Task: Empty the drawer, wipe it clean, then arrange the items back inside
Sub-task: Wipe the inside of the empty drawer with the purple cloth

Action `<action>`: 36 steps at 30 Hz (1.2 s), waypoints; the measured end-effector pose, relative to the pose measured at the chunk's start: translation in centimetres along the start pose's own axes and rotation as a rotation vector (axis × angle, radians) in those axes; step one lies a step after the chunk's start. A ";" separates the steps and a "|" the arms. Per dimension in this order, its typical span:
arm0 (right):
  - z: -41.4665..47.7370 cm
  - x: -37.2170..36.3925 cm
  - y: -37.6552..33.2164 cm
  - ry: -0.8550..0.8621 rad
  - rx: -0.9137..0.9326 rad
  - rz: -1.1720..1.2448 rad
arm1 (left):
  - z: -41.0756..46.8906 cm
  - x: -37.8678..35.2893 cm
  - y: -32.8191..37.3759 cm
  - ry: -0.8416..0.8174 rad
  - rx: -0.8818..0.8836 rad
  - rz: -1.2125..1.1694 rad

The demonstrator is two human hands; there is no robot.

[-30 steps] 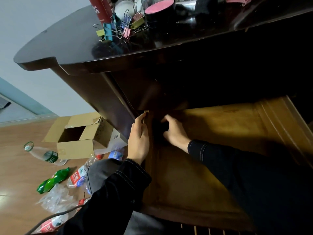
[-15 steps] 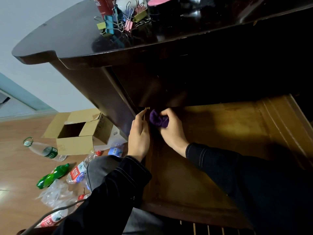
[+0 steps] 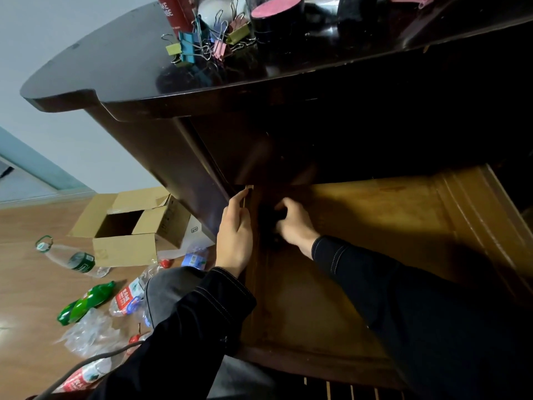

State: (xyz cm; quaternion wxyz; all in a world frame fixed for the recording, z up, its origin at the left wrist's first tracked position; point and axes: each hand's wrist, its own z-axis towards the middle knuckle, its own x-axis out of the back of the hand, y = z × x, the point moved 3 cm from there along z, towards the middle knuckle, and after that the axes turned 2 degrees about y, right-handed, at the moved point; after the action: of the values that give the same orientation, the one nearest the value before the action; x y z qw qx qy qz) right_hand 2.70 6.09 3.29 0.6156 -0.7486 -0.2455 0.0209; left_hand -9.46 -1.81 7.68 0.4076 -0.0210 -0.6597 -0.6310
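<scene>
drawer (image 3: 375,226): worn matt wood | desk top (image 3: 115,67): glossy dark wood | box (image 3: 124,249): matt cardboard

- The drawer (image 3: 375,241) floor lies bare from 12 to 4 o'clock of the right hand (image 3: 294,223), so there is wide room to slide there.
- At 9 o'clock of that hand the far left corner is tight. A dark wad (image 3: 266,217) sits under its curled fingers, and the left hand (image 3: 235,235) lies flat along the left wall (image 3: 255,272).
- The desk top (image 3: 115,70) overhangs at 12 o'clock, and the space beneath it is in shadow.
- At 3 o'clock the ridged right wall (image 3: 476,226) bounds the drawer.
- The right sleeve (image 3: 418,313) crosses the near floor at 5 o'clock.
</scene>
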 end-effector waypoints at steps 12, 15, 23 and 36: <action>-0.1 0.2 -0.8 0.094 0.120 0.094 | -0.3 0.1 0.3 -0.008 0.017 -0.061; -0.9 -0.3 -0.2 0.039 0.183 0.032 | -0.1 0.1 0.1 -0.016 0.022 -0.049; -1.5 0.0 -1.4 0.078 0.198 0.158 | 0.1 0.2 0.0 -0.027 0.012 -0.088; -2.9 -0.6 0.3 -0.057 0.035 0.026 | 0.0 0.2 0.3 -0.036 0.013 -0.079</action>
State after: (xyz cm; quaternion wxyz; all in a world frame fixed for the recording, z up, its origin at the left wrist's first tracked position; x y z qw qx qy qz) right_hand 3.22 3.20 3.49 0.6209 -0.7399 -0.2530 0.0546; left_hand -9.44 -1.86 7.99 0.3708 -0.0036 -0.6712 -0.6418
